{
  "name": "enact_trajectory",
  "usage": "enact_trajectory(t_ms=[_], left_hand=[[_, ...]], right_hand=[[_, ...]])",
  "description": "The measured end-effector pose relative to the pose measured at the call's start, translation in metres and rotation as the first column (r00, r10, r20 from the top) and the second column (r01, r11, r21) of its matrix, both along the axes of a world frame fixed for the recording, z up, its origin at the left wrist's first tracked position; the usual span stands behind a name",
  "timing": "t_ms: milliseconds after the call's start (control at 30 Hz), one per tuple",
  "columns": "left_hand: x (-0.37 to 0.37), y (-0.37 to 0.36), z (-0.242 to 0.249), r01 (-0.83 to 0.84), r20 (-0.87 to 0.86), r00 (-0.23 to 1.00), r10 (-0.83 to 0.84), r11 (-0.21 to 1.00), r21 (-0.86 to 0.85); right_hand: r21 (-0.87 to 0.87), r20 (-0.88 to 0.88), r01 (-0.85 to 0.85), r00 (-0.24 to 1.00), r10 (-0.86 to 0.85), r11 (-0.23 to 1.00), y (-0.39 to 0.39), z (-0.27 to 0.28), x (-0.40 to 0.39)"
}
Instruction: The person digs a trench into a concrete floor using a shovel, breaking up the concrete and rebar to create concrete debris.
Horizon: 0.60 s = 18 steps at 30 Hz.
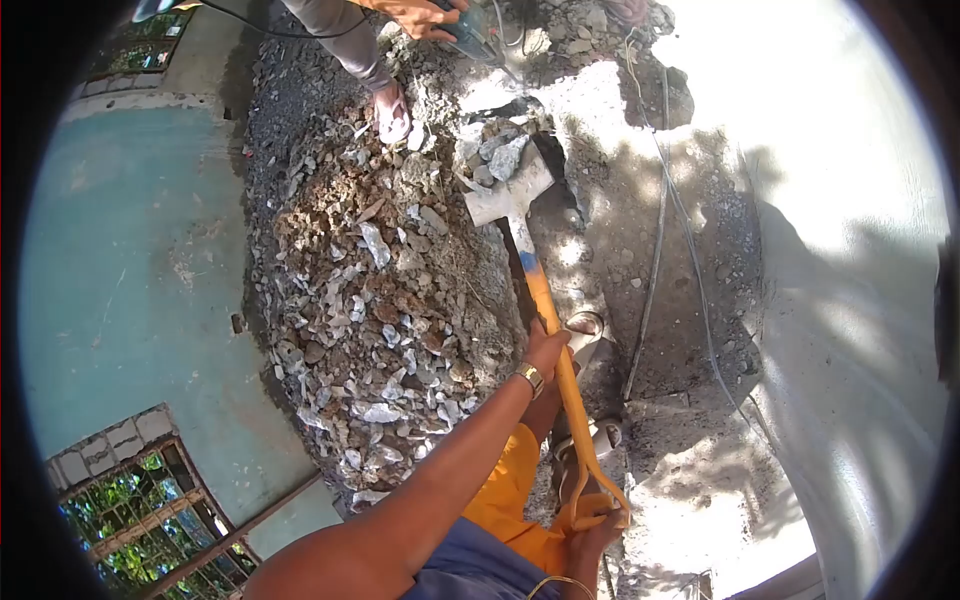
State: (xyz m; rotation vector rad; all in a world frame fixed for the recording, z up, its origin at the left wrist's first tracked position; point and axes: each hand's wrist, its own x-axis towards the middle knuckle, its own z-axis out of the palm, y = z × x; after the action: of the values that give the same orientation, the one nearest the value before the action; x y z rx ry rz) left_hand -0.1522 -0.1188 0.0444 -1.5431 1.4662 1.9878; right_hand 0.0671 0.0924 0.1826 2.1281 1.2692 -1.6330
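A shovel with a yellow-orange handle and a pale, dusty blade runs from my body up to the rubble. My left hand, a watch on its wrist, is wrapped round the middle of the shaft. At the handle's end, my right hand is closed on the grip. The blade lies in a narrow trench, with grey chunks of broken concrete at its front edge. My sandalled feet show partly beside the shaft.
A large heap of rubble fills the left of the trench, against a teal wall. At the top, another person's hand holds a teal power tool; their foot stands on the rubble. Cables cross the ground at right.
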Motion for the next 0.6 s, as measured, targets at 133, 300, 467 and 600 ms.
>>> enact_trajectory(t_ms=[133,300,467,600], left_hand=[[0.014,0.004,0.072,-0.068,-0.023,0.997,0.07,0.992,0.105],[0.023,-0.033,0.154,-0.21,-0.136,0.96,0.245,0.95,0.23],[-0.002,-0.135,0.228,-0.288,-0.242,0.869,0.432,0.838,0.463],[-0.013,-0.224,0.272,-0.206,-0.479,0.546,0.687,0.664,0.718]], right_hand=[[0.108,-0.225,-0.209,0.947,0.229,0.972,0.042,0.033,0.055],[0.307,-0.366,-0.526,0.704,0.608,0.794,0.016,0.163,-0.02],[0.241,-0.462,-0.718,0.507,0.728,0.653,-0.026,0.232,-0.085],[0.923,-0.353,-0.324,-0.504,0.788,0.207,-0.072,0.241,-0.122]])
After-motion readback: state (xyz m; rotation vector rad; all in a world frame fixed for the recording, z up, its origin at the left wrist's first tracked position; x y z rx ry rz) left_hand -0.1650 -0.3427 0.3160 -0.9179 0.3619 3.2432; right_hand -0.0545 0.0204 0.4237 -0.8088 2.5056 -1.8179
